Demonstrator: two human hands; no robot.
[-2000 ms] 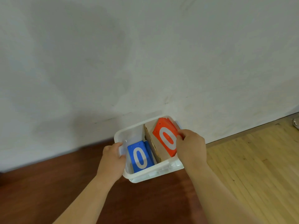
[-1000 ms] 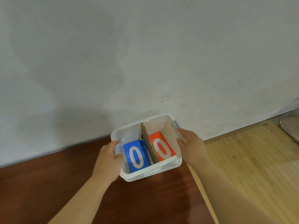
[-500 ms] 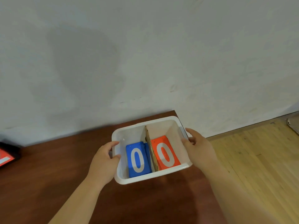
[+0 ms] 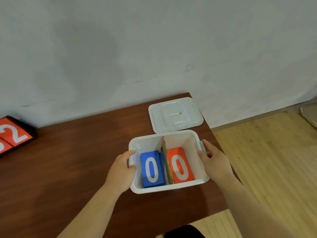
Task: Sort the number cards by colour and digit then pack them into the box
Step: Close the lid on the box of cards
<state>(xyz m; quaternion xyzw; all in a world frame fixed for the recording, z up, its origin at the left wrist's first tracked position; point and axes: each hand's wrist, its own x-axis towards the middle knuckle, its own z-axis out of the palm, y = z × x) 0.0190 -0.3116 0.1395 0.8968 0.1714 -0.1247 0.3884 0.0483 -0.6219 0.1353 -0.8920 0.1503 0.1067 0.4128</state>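
A white plastic box (image 4: 164, 189) stands near the right end of the brown table. A cardboard divider (image 4: 166, 162) splits it in two. Blue number cards (image 4: 151, 170) with a white 0 on top lie in the left half, red-orange cards (image 4: 180, 166) with a white 0 on top in the right half. My left hand (image 4: 122, 170) grips the box's left wall, thumb over the rim. My right hand (image 4: 214, 163) holds the right side by the handle.
The box's white lid (image 4: 175, 114) lies flat just behind the box at the table's far right corner. A red scoreboard (image 4: 12, 134) showing a 2 sits at the far left. The table's right edge (image 4: 221, 150) drops to a wooden floor.
The view has tilted down, so the lid and the scoreboard have come into sight. The box sits lower on the table, nearer to me. Both hands stay on its sides.
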